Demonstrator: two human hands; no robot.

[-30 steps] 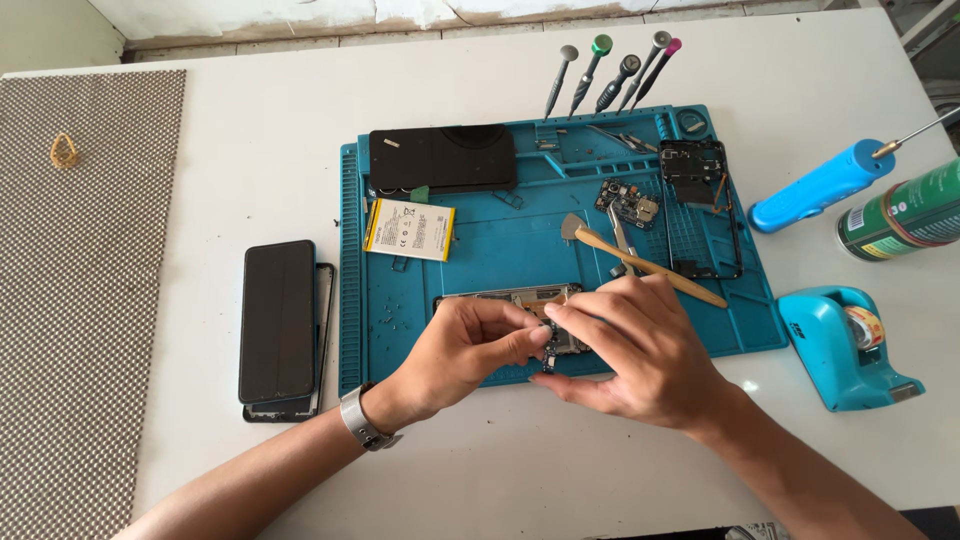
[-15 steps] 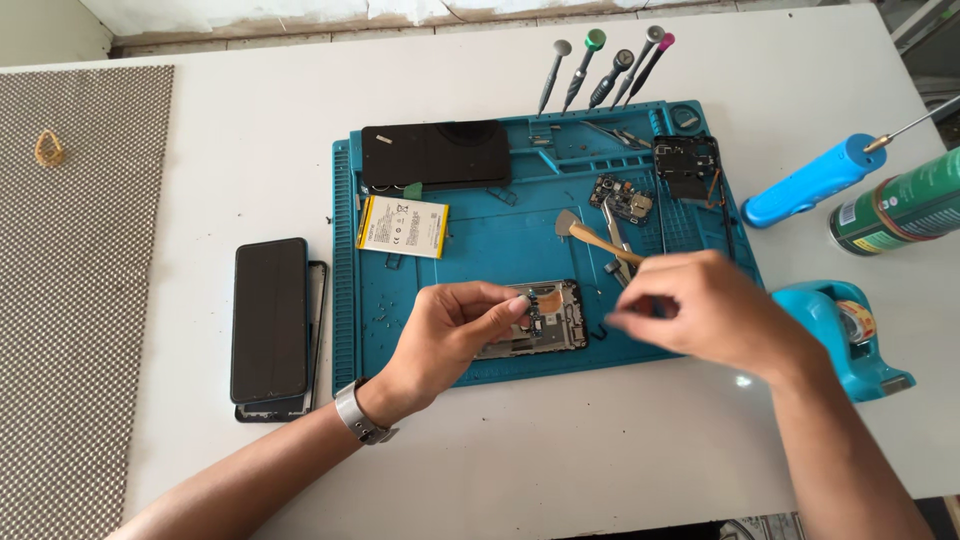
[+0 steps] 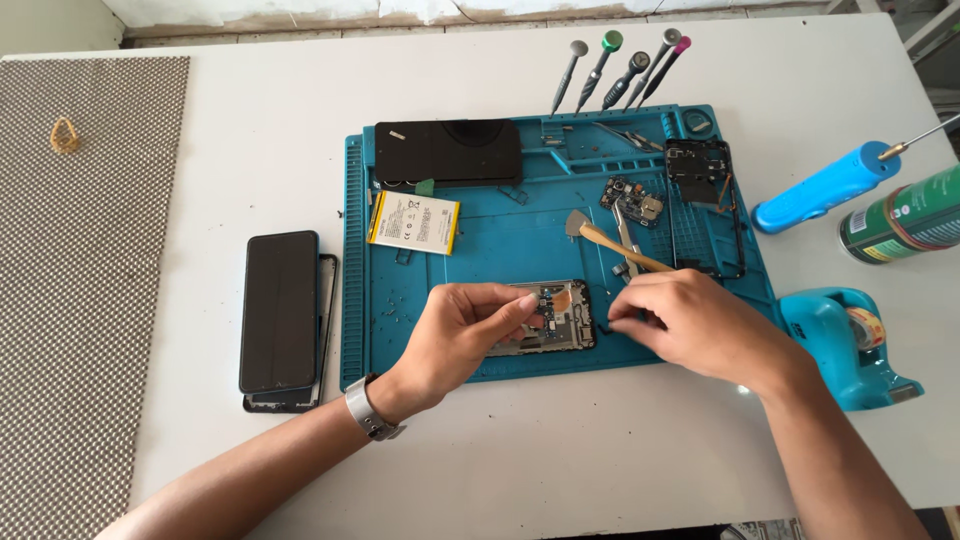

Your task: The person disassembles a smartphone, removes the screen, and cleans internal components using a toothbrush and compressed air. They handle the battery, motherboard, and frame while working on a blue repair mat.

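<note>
The opened phone frame (image 3: 548, 318) sits near the front edge of the blue repair mat (image 3: 480, 250) on the white surface (image 3: 560, 450). Left hand (image 3: 462, 335) pins it down, fingers curled over its left side. Right hand (image 3: 690, 325) is just beside it, fingertips pinched together on something too small to make out. A wooden-handled spudger (image 3: 615, 243) lies right behind.

The left hand (image 3: 455, 335) pinches an opened phone frame (image 3: 548, 318) on the blue mat (image 3: 500, 240); the right hand (image 3: 690, 325) rests beside it.
</note>
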